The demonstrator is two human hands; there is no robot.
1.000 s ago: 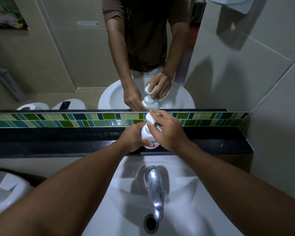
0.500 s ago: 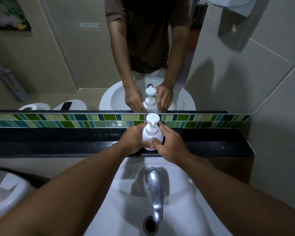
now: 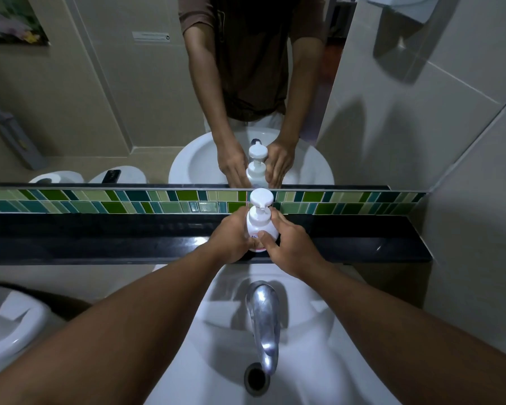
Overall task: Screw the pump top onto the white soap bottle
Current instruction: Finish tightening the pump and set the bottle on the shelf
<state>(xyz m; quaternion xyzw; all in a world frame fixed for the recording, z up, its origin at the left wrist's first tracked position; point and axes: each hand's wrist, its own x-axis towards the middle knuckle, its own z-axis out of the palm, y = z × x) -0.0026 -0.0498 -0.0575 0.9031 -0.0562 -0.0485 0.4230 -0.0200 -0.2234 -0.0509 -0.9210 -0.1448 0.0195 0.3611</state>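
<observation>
Both our hands are wrapped round the white soap bottle [image 3: 258, 229]: left hand [image 3: 231, 239] cups its left side w/ fingers curled behind, right hand [image 3: 289, 247] grips the right side, thumb pressed across the front near the red-and-pink label. Neither hand touches the pump top [image 3: 261, 197], which sits upright on the bottle neck, its round head above our fingers; we can't tell if the thread is fully tight. Bottle stands upright on the black ledge [image 3: 100, 238], approx. at its middle and near the front edge, just behind the white sink [image 3: 319, 361]. Chrome tap [image 3: 263, 314] points toward us below the bottle, over the drain hole [image 3: 256, 377]. Behind the ledge runs a strip of green mosaic tile [image 3: 100, 201], and above it the mirror [image 3: 114, 97] shows the bottle and both hands from the far side. At the left edge of view, part of a second white basin [image 3: 9, 331].
</observation>
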